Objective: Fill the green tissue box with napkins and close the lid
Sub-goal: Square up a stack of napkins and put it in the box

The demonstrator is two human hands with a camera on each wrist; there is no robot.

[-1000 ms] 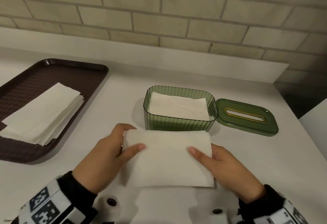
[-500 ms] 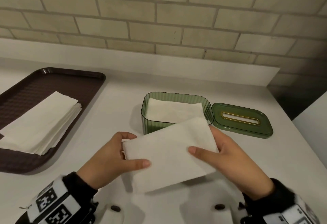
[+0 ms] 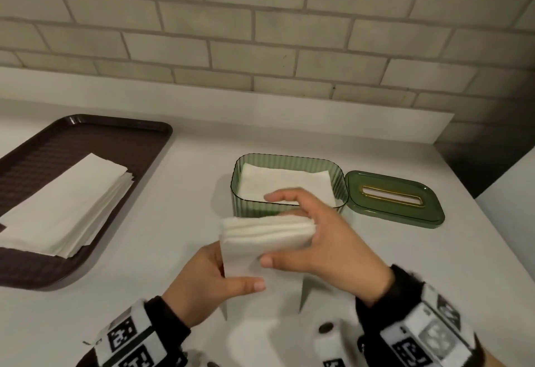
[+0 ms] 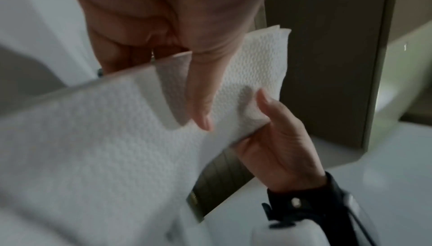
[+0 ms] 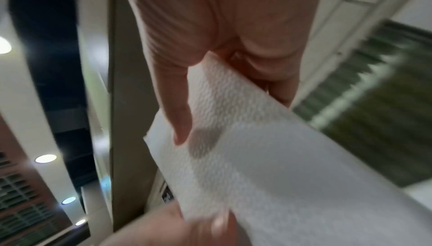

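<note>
Both hands hold one small stack of napkins (image 3: 266, 236) just in front of the green tissue box (image 3: 289, 185). The stack is tipped up on its edge, so its top edge shows as thin layers.

What could go wrong? The napkins are soft and loose. If one hand lets go too soon, the stack could fan out or flop over the front wall of the box. The box already has napkins (image 3: 286, 184) lying flat inside it. If the new stack goes in crooked, a corner could stick up over the rim — then the lid would not sit flat later.

The left hand (image 3: 199, 282) is on the near left end of the stack, with its thumb pressed on the front face and its fingers behind. The right hand (image 3: 327, 245) wraps the right end, thumb on the front and fingers curled over the top edge. So both hands pinch the stack, close together, one at each end.

The lid (image 3: 393, 198) lies flat just to the right of the box, touching it or nearly so. Far to the left of the box, a brown tray (image 3: 86, 140) holds more napkins (image 3: 66, 207).
</note>
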